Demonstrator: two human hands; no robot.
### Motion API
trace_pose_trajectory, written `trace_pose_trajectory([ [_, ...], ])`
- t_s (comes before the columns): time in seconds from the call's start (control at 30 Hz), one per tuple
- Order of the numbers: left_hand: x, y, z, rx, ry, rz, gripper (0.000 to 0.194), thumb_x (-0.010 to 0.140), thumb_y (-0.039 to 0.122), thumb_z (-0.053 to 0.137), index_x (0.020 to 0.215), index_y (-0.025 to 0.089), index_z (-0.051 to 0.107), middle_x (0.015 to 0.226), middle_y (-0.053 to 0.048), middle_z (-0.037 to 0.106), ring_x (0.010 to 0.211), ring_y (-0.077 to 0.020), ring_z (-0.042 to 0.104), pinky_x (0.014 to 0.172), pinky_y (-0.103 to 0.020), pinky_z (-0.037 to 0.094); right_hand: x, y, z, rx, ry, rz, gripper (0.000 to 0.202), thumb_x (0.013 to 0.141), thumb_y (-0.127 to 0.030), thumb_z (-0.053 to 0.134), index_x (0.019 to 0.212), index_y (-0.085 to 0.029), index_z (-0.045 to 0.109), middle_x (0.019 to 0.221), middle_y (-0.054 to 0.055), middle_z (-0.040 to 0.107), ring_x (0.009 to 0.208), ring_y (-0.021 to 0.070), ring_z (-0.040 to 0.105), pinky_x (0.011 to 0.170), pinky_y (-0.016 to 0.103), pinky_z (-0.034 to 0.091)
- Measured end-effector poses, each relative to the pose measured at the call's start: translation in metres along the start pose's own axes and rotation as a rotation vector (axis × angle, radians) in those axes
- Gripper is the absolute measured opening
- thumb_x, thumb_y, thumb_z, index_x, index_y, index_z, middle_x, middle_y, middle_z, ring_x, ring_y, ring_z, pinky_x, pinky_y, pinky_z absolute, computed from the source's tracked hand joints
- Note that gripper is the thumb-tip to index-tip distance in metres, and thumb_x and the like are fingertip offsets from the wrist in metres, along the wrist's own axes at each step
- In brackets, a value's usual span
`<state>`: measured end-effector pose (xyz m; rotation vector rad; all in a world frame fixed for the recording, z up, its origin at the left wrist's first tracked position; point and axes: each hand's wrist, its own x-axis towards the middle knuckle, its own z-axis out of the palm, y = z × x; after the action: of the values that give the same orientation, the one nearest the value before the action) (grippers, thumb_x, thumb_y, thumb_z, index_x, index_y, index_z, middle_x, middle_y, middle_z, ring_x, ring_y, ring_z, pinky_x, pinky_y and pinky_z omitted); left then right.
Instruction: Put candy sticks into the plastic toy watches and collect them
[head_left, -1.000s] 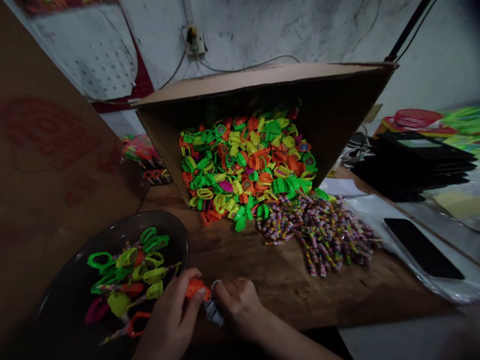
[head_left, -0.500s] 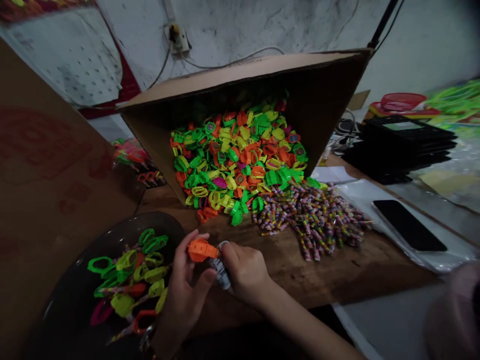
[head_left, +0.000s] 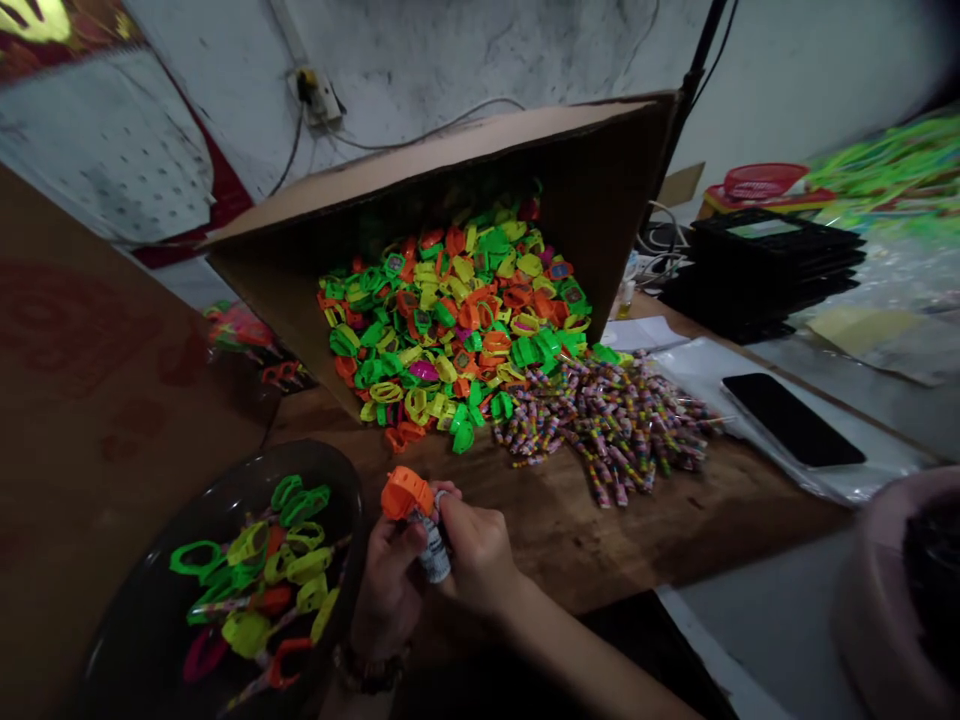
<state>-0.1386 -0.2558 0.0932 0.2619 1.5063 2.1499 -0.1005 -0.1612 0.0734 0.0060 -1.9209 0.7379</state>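
Observation:
An orange toy watch (head_left: 406,493) is held up between my hands, its strap curved. My left hand (head_left: 390,580) is closed on it from below, thumb bent across. My right hand (head_left: 484,555) pinches at the strap's right end; the fingertips are partly hidden. Between the hands shows a grey-and-white printed tube-like piece (head_left: 435,558); whether it is held or wrapped round a finger I cannot tell. Left of my hands, a dark bowl (head_left: 142,560) holds several green, yellow, orange and pink toy watches, some with wrapped candies (head_left: 225,607) through them.
A cardboard box (head_left: 637,190) on its side spills bright toy watches (head_left: 457,320) onto the wooden table (head_left: 570,530). Beside them lies a heap of wrapped candies (head_left: 615,420). A phone (head_left: 793,418), stacked black trays (head_left: 772,265) and a pink tub (head_left: 870,570) are at the right.
The watch has turned from flat to upright, its strap bending into a loop. My left fingers have folded in, and both hands are closer together. The camera view has shifted slightly.

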Motion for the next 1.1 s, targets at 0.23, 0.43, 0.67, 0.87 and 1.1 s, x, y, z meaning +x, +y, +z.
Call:
trace_pose_trajectory([
  [0.23,0.003,-0.006,-0.009,-0.028,0.155,-0.231,0.046,0.051,0.04,0.086,0.086,0.014,0.072,0.085,-0.01,0.073,0.09,-0.0278,0.068,0.087,-0.038,0.053,-0.029,0.0,0.024,0.029,-0.056,0.223,0.009,0.079,-0.021,0.038,0.079,-0.019,0.046,0.053,0.001,0.057,0.043,0.0131,0.054,0.042,0.021,0.033],
  [0.43,-0.001,0.02,0.002,0.146,0.06,-0.047,0.047,0.062,0.048,0.078,0.097,0.017,0.067,0.104,-0.01,0.07,0.1,-0.0257,0.065,0.087,-0.036,0.054,-0.003,-0.009,-0.004,0.064,-0.396,0.294,0.009,0.079,-0.022,0.046,0.086,-0.019,0.051,0.071,0.003,0.066,0.058,0.0153,0.062,0.052,0.022,0.041],
  [0.67,-0.005,0.082,-0.051,0.574,0.523,0.334,0.022,0.078,0.034,0.058,0.095,0.02,0.058,0.112,-0.009,0.063,0.11,-0.0283,0.059,0.103,-0.051,0.04,0.001,0.042,-0.048,-0.163,-0.713,0.252,0.049,0.085,-0.02,0.055,0.132,-0.015,0.041,0.119,0.012,0.059,0.109,0.0193,0.056,0.091,0.029,0.045],
  [0.87,-0.007,0.067,-0.064,1.653,0.815,0.55,0.061,0.076,0.023,0.057,0.133,0.014,0.041,0.144,-0.023,0.036,0.135,-0.0501,0.02,0.1,-0.078,0.007,-0.023,0.114,-0.035,-0.572,-0.815,0.313,0.031,0.081,0.001,0.044,0.102,-0.013,0.063,0.101,0.017,0.065,0.096,0.0286,0.061,0.076,0.036,0.049],
  [1.1,0.048,-0.032,0.017,1.463,0.187,0.352,0.034,0.089,0.026,0.044,0.114,0.009,0.059,0.106,-0.021,0.062,0.106,-0.0349,0.054,0.093,-0.054,0.04,-0.04,0.115,-0.029,-0.585,-0.754,0.279,0.037,0.08,0.0,0.042,0.111,-0.014,0.056,0.104,0.015,0.061,0.085,0.0221,0.063,0.071,0.031,0.051],
])
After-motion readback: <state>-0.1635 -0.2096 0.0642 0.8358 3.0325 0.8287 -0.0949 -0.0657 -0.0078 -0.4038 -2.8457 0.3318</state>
